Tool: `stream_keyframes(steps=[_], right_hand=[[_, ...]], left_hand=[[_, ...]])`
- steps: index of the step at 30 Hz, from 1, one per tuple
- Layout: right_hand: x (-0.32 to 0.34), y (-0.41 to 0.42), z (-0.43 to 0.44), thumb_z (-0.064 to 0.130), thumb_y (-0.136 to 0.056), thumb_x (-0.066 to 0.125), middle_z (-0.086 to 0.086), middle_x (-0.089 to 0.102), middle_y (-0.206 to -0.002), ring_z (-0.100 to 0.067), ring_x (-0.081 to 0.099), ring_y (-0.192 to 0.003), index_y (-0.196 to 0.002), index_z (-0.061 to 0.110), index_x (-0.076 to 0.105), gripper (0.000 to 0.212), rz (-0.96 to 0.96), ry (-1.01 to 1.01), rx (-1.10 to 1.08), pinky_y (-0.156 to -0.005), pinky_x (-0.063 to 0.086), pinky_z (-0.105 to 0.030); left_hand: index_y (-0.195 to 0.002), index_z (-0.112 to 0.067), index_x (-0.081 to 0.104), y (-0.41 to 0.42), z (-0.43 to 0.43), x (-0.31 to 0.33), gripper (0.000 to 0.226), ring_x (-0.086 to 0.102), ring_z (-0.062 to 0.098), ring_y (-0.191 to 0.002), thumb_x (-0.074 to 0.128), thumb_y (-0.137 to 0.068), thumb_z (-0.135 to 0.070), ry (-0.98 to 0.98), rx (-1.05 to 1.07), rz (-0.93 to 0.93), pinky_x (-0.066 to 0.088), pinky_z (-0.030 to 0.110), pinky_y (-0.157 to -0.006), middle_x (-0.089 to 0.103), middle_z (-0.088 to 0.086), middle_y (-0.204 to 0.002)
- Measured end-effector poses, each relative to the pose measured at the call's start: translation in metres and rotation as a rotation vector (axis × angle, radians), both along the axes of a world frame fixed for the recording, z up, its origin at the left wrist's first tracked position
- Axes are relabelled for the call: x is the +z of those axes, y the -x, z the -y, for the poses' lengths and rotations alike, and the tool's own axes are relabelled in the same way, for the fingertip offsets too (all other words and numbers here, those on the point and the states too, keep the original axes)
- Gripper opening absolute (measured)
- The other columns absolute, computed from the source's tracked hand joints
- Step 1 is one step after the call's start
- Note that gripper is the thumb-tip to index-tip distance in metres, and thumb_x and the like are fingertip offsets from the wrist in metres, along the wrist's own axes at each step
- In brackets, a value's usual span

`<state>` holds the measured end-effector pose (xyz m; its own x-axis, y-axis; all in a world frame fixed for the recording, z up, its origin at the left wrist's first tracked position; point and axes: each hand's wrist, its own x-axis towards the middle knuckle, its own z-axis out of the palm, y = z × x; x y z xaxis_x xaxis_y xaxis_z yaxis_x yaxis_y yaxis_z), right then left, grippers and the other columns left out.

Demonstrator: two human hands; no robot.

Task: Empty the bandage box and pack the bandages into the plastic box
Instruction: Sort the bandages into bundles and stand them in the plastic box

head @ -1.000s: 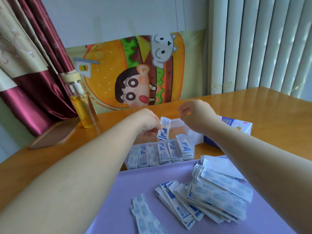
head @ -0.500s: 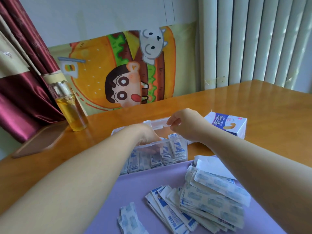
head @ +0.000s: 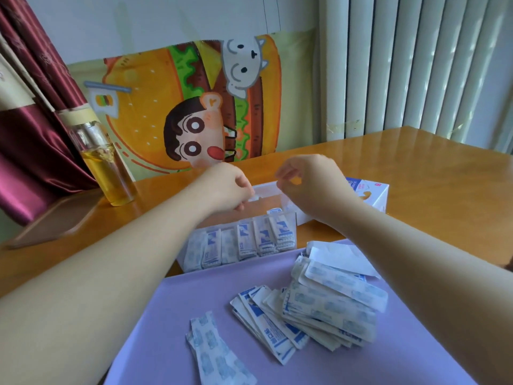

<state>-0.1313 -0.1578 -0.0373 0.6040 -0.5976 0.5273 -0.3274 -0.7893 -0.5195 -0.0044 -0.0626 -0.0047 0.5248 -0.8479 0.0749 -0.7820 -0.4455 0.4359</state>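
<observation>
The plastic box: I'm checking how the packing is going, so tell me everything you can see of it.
The plastic box is clear, rectangular and open-topped, standing upright on the wooden table just beyond the purple mat. Through its near wall a row of wrapped bandages stands on end. The left hand is over its far rim, fingers curled; contact is unclear. The right hand hovers above its right end.

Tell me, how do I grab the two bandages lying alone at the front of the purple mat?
Probably pinch the two bandages across their narrow middle, coming straight down from above. They lie flat on the purple mat, long and thin, with bare mat along both long edges.
</observation>
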Motion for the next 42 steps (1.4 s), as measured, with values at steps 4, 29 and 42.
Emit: stream_keyframes(steps=[4, 29, 42], right_hand=[[0.008, 0.046, -0.026, 0.024, -0.082, 0.068, 0.015, 0.057, -0.068, 0.001, 0.052, -0.063, -0.082, 0.022, 0.069, 0.001, -0.181, -0.067, 0.118, -0.055, 0.039, -0.006], [-0.034, 0.118, -0.032, 0.026, -0.081, 0.07, 0.005, 0.045, -0.055, -0.01, 0.036, -0.051, -0.058, 0.015, 0.05, 0.032, -0.437, -0.372, -0.101, -0.047, 0.027, -0.021], [-0.022, 0.119, -0.028, 0.025, -0.089, 0.059, -0.001, 0.062, -0.071, -0.003, 0.05, -0.051, -0.078, 0.015, 0.07, 0.019, -0.177, -0.487, -0.127, -0.047, 0.033, -0.017]], left_hand=[[-0.081, -0.026, 0.062, 0.029, -0.044, -0.01, 0.009, 0.062, 0.006, -0.069, 0.059, -0.089, -0.023, 0.172, -0.111, 0.13, 0.044, 0.016, -0.051, 0.063, -0.011, -0.075], [-0.123, -0.033, 0.048, 0.096, -0.067, -0.07, 0.045, 0.044, 0.009, -0.114, 0.067, -0.082, -0.037, -0.064, -0.447, 0.236, 0.04, 0.032, -0.097, 0.049, -0.012, -0.121], [-0.097, -0.026, 0.069, 0.088, -0.057, -0.065, 0.012, 0.058, 0.01, -0.094, 0.063, -0.087, -0.03, -0.014, -0.467, 0.183, 0.047, 0.03, -0.082, 0.063, -0.012, -0.095]])
